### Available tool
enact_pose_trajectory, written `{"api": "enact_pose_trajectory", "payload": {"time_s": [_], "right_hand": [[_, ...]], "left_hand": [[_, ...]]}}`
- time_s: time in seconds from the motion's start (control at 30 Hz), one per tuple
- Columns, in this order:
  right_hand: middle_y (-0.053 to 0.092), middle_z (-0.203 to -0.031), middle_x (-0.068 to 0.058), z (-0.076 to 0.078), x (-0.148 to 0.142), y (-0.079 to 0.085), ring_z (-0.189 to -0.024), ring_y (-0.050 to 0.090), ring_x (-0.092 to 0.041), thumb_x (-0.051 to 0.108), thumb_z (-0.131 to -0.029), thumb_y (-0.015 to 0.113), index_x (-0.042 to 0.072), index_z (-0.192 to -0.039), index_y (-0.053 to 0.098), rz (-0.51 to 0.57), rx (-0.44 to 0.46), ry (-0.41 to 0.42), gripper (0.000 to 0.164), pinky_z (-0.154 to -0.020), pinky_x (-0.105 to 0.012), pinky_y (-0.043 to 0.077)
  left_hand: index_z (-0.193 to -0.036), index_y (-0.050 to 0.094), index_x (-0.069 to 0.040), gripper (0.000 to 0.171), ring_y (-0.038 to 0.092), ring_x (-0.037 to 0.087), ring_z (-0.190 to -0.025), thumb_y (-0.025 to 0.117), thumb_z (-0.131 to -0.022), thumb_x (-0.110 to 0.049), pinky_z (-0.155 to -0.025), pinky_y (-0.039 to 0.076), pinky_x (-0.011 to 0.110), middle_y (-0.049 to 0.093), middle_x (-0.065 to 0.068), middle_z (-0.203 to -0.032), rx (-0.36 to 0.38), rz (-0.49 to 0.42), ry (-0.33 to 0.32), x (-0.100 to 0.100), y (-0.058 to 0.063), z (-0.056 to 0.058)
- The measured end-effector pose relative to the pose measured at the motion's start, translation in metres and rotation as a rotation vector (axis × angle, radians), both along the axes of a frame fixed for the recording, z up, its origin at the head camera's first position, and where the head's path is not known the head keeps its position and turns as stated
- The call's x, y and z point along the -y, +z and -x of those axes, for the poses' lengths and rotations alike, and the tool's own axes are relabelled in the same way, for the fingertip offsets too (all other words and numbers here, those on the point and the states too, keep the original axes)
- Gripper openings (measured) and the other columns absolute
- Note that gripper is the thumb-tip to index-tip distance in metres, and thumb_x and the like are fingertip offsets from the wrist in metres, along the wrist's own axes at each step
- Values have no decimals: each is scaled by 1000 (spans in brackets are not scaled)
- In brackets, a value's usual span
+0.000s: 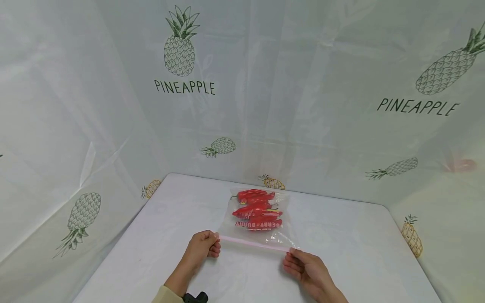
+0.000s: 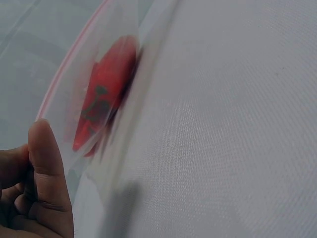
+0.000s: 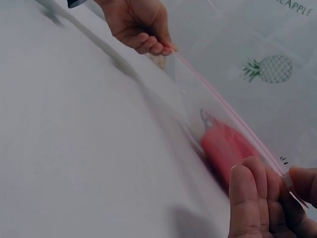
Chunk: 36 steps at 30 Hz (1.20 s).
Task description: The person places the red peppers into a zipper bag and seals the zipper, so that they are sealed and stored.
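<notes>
A clear zip bag with a pink zip strip lies on the table, its strip toward me. Inside it are several red chili peppers, some with green stems. My left hand pinches the left end of the strip between thumb and index finger. At the strip's right end, my right hand pinches the corner, its other fingers loosely curled beneath. Between the two hands the strip is stretched straight. In the right wrist view, the strip is lifted above the table, with the peppers low in the bag.
The white table has rounded far corners. Behind it and at both sides hangs a pale curtain printed with pineapples. A black strap-like device sits at my left wrist, next to a beige sleeve.
</notes>
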State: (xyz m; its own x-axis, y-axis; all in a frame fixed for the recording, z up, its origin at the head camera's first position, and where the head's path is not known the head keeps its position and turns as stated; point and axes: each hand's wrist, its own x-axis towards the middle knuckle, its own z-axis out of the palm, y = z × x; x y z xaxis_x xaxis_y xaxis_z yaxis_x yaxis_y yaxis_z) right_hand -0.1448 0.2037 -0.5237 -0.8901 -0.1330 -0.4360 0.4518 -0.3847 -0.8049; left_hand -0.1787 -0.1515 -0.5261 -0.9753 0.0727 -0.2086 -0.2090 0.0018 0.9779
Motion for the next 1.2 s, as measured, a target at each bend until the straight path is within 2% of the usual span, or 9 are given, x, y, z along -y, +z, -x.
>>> {"api": "enact_pose_trajectory", "payload": {"time_s": [0.67,0.87,1.2], "right_hand": [[79,-98,-7,-4,-13,-2,-92,79,-17,19,-105,66,3,-104,74,-7,-5,57,18,-94,-35,64],[79,-105,-11,-7,-17,-5,-99,79,-22,19,-107,63,1,-109,74,38,11,119,20,-98,-40,62],[79,-104,-10,-8,-21,-6,-101,78,-22,17,-107,62,3,-110,73,47,23,143,18,-98,-40,62]], "left_hand": [[-100,62,12,28,66,12,-67,58,-109,-14,-61,62,25,65,5,-79,16,-11,-9,5,-1,-1],[-103,64,11,30,66,12,-69,57,-110,-18,-63,63,27,66,5,-82,65,-31,-49,14,-2,-2],[-103,64,10,33,68,11,-69,57,-111,-21,-64,63,25,67,3,-82,76,-39,-104,19,-2,-3]]}}
